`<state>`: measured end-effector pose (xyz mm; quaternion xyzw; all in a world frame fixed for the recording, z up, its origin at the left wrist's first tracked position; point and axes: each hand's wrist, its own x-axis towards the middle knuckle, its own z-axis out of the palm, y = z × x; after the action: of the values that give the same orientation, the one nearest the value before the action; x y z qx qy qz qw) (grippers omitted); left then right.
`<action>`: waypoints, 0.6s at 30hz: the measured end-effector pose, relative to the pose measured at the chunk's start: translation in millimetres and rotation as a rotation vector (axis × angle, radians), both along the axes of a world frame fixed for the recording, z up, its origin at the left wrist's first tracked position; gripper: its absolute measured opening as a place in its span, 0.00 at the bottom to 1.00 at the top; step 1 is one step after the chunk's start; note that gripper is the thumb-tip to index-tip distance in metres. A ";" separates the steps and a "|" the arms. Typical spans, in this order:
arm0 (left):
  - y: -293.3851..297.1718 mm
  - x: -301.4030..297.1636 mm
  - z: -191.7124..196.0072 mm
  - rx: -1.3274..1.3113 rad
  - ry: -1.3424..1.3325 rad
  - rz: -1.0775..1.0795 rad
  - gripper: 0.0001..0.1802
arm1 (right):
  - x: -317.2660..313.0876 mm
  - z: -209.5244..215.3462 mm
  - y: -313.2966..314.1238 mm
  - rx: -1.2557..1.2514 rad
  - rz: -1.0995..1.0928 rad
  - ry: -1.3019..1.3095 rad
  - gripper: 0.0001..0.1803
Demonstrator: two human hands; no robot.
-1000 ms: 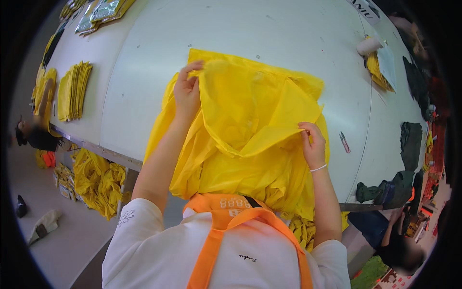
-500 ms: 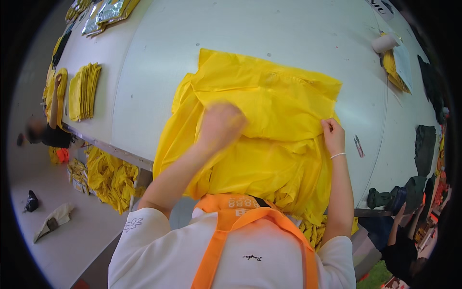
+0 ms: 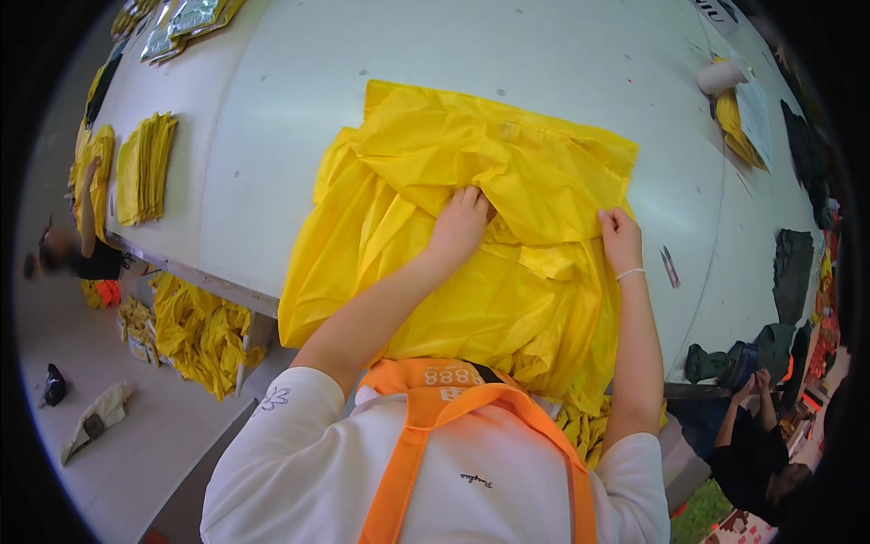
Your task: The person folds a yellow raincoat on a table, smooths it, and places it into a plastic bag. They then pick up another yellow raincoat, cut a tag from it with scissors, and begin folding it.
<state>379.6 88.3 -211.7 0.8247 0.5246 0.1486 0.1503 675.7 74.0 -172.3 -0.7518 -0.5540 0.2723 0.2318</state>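
Head view: left hand and right hand pinch glossy, crinkled yellow fabric, each grip closed on folds.

Your left hand moved from the upper-left edge of the yellow fabric to its middle; the flap (lifted open earlier) came down.

Left grip touches, right grip pinches creased yellow fabric.
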 end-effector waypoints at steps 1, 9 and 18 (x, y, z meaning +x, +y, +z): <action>1.1 1.4 1.1 0.030 -0.050 0.028 0.16 | 1.9 1.9 2.7 -0.003 -0.008 -0.011 0.16; 4.9 -15.6 36.7 0.125 -0.277 -0.156 0.10 | 15.9 19.2 19.5 0.021 -0.046 -0.022 0.15; -76.5 -78.7 88.6 -0.090 -0.154 -0.616 0.14 | -3.9 20.1 14.3 -0.045 0.115 -0.595 0.08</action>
<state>301.0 11.8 -123.1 0.9236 0.2431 0.1348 0.2639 671.8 88.3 -152.2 -0.7710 -0.6330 0.0647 0.0268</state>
